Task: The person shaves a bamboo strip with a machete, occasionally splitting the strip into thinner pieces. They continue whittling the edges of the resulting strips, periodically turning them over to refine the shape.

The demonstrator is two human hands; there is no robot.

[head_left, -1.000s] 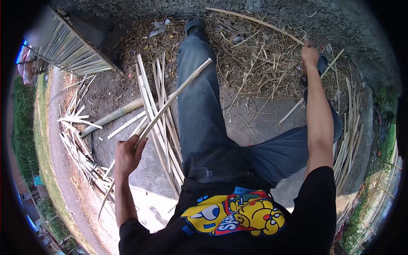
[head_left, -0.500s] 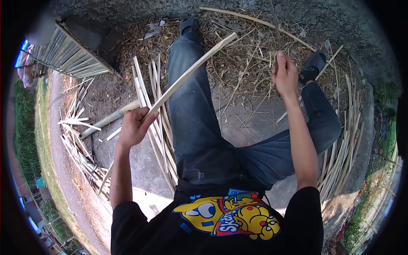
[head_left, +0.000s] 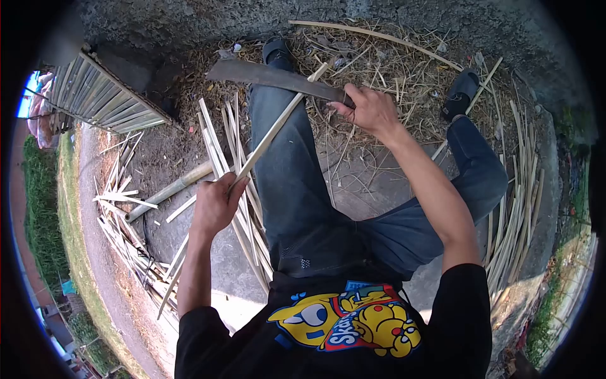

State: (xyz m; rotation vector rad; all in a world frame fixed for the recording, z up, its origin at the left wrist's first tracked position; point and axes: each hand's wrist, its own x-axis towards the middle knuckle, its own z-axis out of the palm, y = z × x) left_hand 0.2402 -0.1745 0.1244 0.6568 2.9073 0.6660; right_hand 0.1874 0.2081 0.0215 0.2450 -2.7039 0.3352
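My left hand is closed round the lower end of a pale bamboo strip, which slants up and right over my thigh. In my right hand is the handle of a machete. Its wide dark blade points left and lies across the strip near the strip's upper end. Whether the edge has entered the strip cannot be made out.
Split strips lie beside my left leg, with more piles at far left and far right. A bamboo pole rests on the ground. A slatted bamboo panel stands upper left. Shavings cover the ground by the wall.
The machete has swung from pointing up and away to lying leftward across the strip. My right hand has moved left. My left hand and the strip have shifted slightly down and right.
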